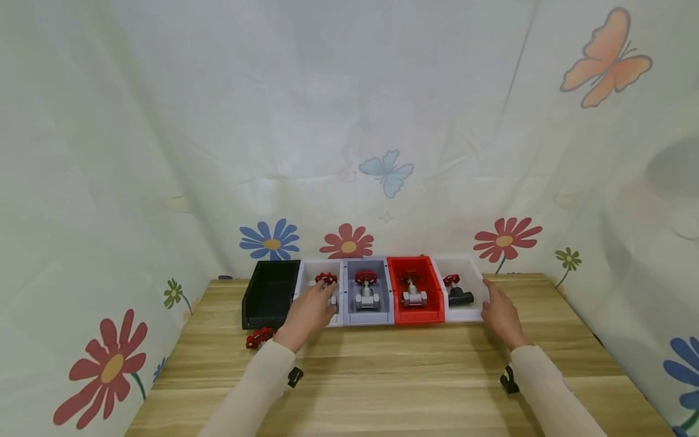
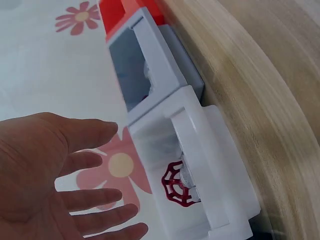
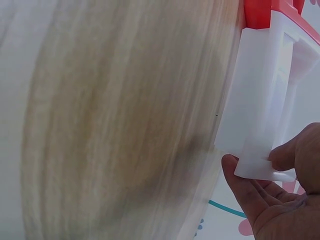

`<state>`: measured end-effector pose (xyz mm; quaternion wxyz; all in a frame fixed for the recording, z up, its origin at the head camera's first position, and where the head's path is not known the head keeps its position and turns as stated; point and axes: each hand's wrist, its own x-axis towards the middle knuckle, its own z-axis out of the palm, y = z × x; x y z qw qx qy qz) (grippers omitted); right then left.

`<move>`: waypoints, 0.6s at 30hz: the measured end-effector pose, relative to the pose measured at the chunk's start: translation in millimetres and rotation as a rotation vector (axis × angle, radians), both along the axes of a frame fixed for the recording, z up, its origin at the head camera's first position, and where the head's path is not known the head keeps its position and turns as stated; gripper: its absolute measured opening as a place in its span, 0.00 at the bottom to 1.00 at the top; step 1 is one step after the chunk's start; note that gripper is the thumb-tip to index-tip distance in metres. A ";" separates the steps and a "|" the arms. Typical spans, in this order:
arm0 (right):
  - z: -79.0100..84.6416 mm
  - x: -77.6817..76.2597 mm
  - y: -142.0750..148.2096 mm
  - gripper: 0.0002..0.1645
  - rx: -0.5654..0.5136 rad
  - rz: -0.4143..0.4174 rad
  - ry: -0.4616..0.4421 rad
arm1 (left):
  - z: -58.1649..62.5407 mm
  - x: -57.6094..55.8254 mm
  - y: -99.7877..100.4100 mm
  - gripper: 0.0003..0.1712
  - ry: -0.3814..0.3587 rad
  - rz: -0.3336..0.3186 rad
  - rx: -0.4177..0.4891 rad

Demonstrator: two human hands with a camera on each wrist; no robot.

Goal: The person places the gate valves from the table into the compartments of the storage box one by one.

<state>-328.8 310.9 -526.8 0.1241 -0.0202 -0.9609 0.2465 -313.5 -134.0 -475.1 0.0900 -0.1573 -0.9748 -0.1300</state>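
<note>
My left hand (image 1: 311, 309) hovers over the left white bin (image 1: 306, 270), fingers extended and nothing held. In that bin lies a valve with a red handwheel (image 2: 180, 187), partly hidden by the hand in the head view. At the far right, my right hand (image 1: 501, 312) pinches the side wall of the other white bin (image 3: 265, 167) between thumb and fingers. Inside this bin is a black valve (image 1: 460, 297) with a red handle. Silver valves with red wheels sit in the grey bin (image 1: 367, 298) and the red bin (image 1: 414, 297).
A black bin (image 1: 271, 291) with nothing visible inside ends the row on the left. Before it, another red-wheeled valve (image 1: 259, 337) lies on the wooden table (image 1: 393, 376), partly behind the left forearm. A flower-printed curtain (image 1: 306, 121) hangs behind the row.
</note>
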 end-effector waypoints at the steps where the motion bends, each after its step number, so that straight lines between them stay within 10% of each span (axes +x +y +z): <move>1: 0.3 0.3 -0.2 0.34 0.000 0.001 0.003 | -0.1 2.1 -0.3 0.32 0.004 0.002 0.004; 18: 2.1 -1.6 -1.1 0.34 -0.018 -0.019 -0.032 | 1.9 35.4 -10.6 0.38 0.109 -0.028 -0.041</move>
